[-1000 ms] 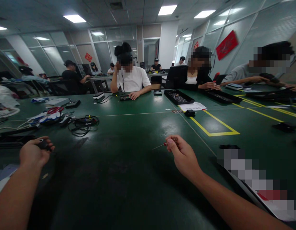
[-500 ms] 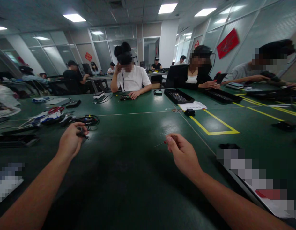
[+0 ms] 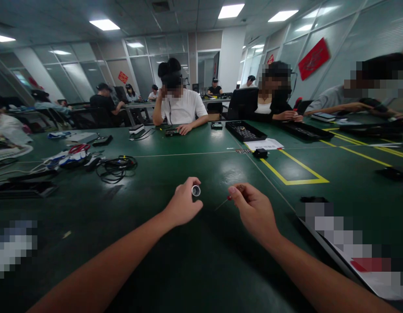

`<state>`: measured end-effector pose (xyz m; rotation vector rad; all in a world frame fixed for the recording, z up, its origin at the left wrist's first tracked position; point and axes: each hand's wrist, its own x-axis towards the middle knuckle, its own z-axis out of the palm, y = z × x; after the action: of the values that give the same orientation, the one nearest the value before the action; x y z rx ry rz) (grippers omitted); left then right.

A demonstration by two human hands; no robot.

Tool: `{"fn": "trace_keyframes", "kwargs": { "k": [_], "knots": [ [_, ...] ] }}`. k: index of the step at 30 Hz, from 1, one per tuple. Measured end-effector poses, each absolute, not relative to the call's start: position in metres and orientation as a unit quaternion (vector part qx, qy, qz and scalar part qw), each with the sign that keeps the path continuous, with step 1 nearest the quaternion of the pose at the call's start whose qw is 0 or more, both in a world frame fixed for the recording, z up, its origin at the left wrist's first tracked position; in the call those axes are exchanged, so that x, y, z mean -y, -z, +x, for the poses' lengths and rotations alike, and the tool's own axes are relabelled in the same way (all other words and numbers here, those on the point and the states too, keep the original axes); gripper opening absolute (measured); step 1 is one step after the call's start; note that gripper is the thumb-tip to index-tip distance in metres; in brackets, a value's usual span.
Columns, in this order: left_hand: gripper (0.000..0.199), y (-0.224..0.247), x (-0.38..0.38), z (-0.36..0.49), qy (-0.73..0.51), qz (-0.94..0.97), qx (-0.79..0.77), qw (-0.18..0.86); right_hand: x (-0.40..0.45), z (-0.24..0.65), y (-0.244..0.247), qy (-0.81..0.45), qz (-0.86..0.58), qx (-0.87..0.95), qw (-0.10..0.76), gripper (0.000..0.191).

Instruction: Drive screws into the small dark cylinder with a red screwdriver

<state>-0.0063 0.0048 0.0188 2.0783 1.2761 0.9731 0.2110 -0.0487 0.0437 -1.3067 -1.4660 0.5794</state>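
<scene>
My left hand (image 3: 183, 202) is closed around a small round part (image 3: 196, 190). Its silver-rimmed end with a dark hollow faces me, and my fingers cover the rest of it. A little to the right, my right hand (image 3: 253, 206) grips a thin screwdriver (image 3: 229, 198) by its brownish-red handle. The slim metal shaft slants down to the left, its tip apart from the round part. Both hands are held over the dark green table (image 3: 175, 265).
Coiled black cables (image 3: 118, 167) lie at the left, near gloves (image 3: 71, 158) and a black tray (image 3: 25, 189). A small black block (image 3: 260, 153) sits by yellow tape (image 3: 305, 181). Across the table, a person in white (image 3: 185, 106) touches a dark device. A parts tray (image 3: 245, 131) stands beyond.
My left hand has moved right with the round part, from beside the cables to close by the screwdriver. The screwdriver's shaft now points more steeply downward; my right hand has barely shifted.
</scene>
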Motion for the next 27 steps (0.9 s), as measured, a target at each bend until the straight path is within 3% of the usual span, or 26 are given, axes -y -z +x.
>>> {"fn": "trace_keyframes", "kwargs": {
  "k": [6,20,27],
  "knots": [
    [0.031,0.010,-0.002,0.015,-0.341,0.812,-0.417,0.227,0.046,0.209,-0.038,-0.271,-0.525,0.592,0.548,0.033],
    [0.035,0.003,-0.003,0.006,-0.351,0.819,-0.393,0.229,0.038,0.207,-0.030,-0.318,-0.489,0.552,0.596,0.030],
    [0.038,0.003,-0.006,0.003,-0.376,0.792,-0.429,0.218,0.040,0.210,-0.025,-0.361,-0.452,0.583,0.571,0.027]
  ]
}}
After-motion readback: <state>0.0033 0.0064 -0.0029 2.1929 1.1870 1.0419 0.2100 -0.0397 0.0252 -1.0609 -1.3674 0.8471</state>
